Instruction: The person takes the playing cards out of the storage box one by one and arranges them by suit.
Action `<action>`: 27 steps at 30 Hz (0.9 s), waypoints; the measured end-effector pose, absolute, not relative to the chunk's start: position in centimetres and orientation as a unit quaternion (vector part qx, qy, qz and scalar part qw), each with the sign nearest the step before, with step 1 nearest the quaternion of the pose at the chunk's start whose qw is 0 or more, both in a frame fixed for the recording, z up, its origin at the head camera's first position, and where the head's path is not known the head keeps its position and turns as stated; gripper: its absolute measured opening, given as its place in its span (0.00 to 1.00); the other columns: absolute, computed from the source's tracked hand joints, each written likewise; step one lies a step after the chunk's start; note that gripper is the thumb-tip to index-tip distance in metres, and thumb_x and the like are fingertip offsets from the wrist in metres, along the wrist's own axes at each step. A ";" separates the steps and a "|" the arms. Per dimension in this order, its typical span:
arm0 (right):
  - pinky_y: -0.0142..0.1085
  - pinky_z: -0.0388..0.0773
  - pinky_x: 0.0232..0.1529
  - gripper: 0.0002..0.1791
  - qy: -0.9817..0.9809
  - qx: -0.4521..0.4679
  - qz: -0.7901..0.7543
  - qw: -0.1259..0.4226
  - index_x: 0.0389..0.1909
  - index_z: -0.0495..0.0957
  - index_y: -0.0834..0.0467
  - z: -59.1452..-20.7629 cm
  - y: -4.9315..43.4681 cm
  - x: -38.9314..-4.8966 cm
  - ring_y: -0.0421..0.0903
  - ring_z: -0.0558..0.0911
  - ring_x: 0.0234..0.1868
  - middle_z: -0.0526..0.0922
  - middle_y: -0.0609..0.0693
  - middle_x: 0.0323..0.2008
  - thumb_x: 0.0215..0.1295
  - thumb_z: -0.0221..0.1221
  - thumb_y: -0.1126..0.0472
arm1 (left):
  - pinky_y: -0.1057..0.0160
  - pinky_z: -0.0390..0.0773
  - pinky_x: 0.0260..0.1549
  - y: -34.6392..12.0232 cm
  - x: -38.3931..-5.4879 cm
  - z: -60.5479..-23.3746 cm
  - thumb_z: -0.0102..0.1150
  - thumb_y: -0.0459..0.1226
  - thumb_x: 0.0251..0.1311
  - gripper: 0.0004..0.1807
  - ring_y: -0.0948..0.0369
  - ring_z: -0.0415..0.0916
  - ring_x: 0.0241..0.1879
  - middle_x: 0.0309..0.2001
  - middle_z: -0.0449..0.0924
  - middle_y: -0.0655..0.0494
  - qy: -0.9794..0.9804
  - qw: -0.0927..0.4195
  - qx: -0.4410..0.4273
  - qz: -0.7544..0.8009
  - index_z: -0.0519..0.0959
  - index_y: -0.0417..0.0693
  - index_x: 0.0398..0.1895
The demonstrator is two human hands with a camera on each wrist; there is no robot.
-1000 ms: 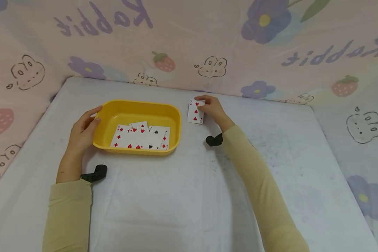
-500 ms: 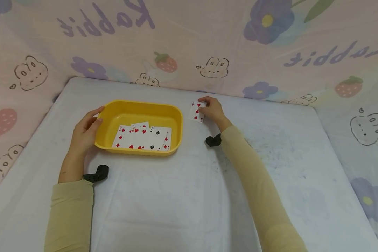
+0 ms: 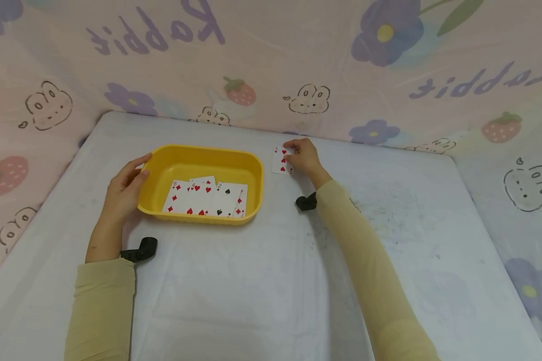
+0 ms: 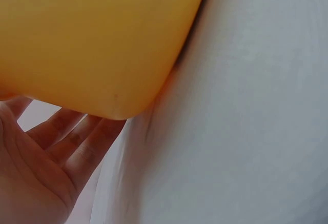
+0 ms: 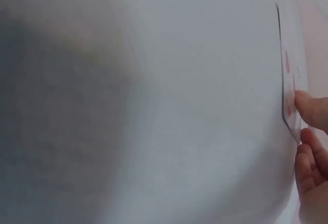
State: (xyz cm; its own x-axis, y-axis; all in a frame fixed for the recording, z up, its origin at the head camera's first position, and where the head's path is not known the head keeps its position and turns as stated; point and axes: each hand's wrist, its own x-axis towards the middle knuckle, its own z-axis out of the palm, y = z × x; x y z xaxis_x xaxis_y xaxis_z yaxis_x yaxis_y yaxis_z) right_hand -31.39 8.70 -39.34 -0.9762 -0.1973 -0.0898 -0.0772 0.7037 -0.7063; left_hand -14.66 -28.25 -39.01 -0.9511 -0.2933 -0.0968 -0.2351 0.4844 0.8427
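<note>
My left hand (image 3: pixel 125 189) holds the left end of a yellow plastic tray (image 3: pixel 200 219), its thumb at the rim. In the left wrist view, the fingers (image 4: pixel 92 144) lie against the outside of the tray wall. Several playing cards (image 3: pixel 200 199) lie face up in the tray, a six of diamonds and a two of spades among them. To the right of the tray, my right hand (image 3: pixel 305 158) pinches the right side of a three of hearts card (image 3: pixel 277 163) at the table surface. The thumb (image 5: pixel 310 110) touches its face in the right wrist view.
A white cloth (image 3: pixel 226 296) covers the table. Behind it and at the sides hangs a pink printed curtain (image 3: pixel 262 60). Black wrist-worn devices (image 3: pixel 145 249) show on both arms.
The head view has shifted slightly. The three of hearts has come a little closer to the tray and appears flatter on the table. My left hand keeps its place on the tray.
</note>
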 end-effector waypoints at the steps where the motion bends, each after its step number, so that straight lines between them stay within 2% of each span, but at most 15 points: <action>1: 0.44 0.66 0.64 0.19 0.919 -0.071 -0.380 0.079 0.55 0.77 0.63 -39.3 8.7 -31.3 0.53 0.70 0.59 0.70 0.60 0.60 0.62 0.60 0.67 | 0.50 0.69 0.62 -28.2 -14.7 -39.0 0.35 0.53 0.72 0.25 0.50 0.64 0.58 0.67 0.64 0.41 -0.861 0.029 0.154 -0.484 0.60 0.73 0.71; 8: 0.42 0.68 0.64 0.20 0.915 -0.059 -0.391 0.081 0.57 0.76 0.61 -38.9 8.9 -31.1 0.53 0.72 0.60 0.73 0.60 0.58 0.63 0.60 0.63 | 0.49 0.69 0.62 -28.1 -14.6 -38.9 0.35 0.53 0.72 0.25 0.49 0.64 0.58 0.66 0.65 0.41 -0.860 0.031 0.151 -0.486 0.60 0.73 0.71; 15: 0.41 0.70 0.61 0.20 0.895 -0.041 -0.436 0.084 0.56 0.76 0.59 -38.5 8.7 -31.1 0.51 0.74 0.56 0.76 0.56 0.57 0.64 0.61 0.58 | 0.45 0.65 0.64 -28.3 -14.6 -39.1 0.34 0.54 0.72 0.25 0.48 0.61 0.63 0.71 0.60 0.44 -0.855 0.026 0.158 -0.493 0.60 0.75 0.71; 27: 0.35 0.76 0.51 0.19 0.858 -0.043 -0.505 0.084 0.54 0.78 0.61 -35.3 5.9 -29.3 0.49 0.78 0.48 0.79 0.55 0.49 0.64 0.60 0.59 | 0.48 0.67 0.64 -28.0 -14.7 -38.8 0.34 0.54 0.72 0.25 0.49 0.61 0.61 0.69 0.61 0.44 -0.855 0.021 0.164 -0.492 0.59 0.76 0.71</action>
State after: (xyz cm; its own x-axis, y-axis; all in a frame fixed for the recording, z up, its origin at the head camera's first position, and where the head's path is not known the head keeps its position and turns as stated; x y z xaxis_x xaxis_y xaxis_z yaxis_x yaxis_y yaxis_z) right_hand -29.34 5.94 -35.31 -0.9822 -0.1586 -0.1011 0.0113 0.4867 -0.8735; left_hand -14.66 -27.97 -38.78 -0.9452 -0.3017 -0.1249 -0.2597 0.4629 0.8475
